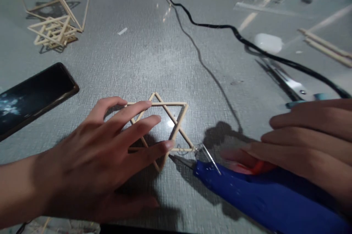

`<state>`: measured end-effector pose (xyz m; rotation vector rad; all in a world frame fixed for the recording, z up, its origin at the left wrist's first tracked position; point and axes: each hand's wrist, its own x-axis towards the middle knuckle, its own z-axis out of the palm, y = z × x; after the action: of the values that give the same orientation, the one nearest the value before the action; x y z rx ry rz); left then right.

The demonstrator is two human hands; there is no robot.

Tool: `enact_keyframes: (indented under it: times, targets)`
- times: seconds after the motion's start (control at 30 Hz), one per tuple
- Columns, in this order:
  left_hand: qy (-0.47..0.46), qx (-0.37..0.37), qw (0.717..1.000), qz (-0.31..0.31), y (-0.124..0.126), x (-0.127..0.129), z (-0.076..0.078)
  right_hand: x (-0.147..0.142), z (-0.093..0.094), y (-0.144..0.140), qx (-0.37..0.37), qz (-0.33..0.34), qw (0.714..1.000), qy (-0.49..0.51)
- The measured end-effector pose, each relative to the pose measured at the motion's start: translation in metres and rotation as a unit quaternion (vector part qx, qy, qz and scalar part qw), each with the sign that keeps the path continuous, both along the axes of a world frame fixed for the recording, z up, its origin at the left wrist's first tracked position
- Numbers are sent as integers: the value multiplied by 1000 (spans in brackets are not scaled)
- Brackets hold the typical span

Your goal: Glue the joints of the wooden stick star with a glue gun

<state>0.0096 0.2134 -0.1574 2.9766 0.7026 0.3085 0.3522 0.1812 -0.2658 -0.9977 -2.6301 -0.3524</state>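
Note:
My left hand (121,142) lies with its fingers spread over a six-pointed star of thin wooden sticks (180,122), fingertips touching the sticks and pressing them to the table. In my right hand (302,146) is a blue hot glue gun (247,193), gripped near its red trigger. The gun's nozzle points left, with its tip close to the star's lower right side. A clear strand or drip of glue (205,151) stretches between the star's right corner and the top of the gun. My right fingers are partly blurred.
A phone (38,96) lies at the left. Behind it are a small stacked stick model (53,32) and a larger stick frame (86,10). A black cable (211,25) crosses toward the right, near scissors (291,83), a white case (268,43) and loose sticks (327,48).

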Motion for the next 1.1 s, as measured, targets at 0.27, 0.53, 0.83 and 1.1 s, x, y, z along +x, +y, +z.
enact_keyframes:
  times: [0.27, 0.53, 0.83, 1.1]
  targets:
    - [-9, 2, 1000, 1, 0, 1, -2, 24, 105, 14, -24, 65, 997, -46]
    - [11, 8, 1000, -2, 1, -2, -3, 12, 117, 18, 4, 83, 995, -56]
    - [2, 3, 1000, 22, 0, 4, 0, 15, 113, 18, -5, 101, 994, -31]
    - [-6, 3, 1000, 21, -1, 3, -2, 13, 113, 19, 13, 101, 994, -37]
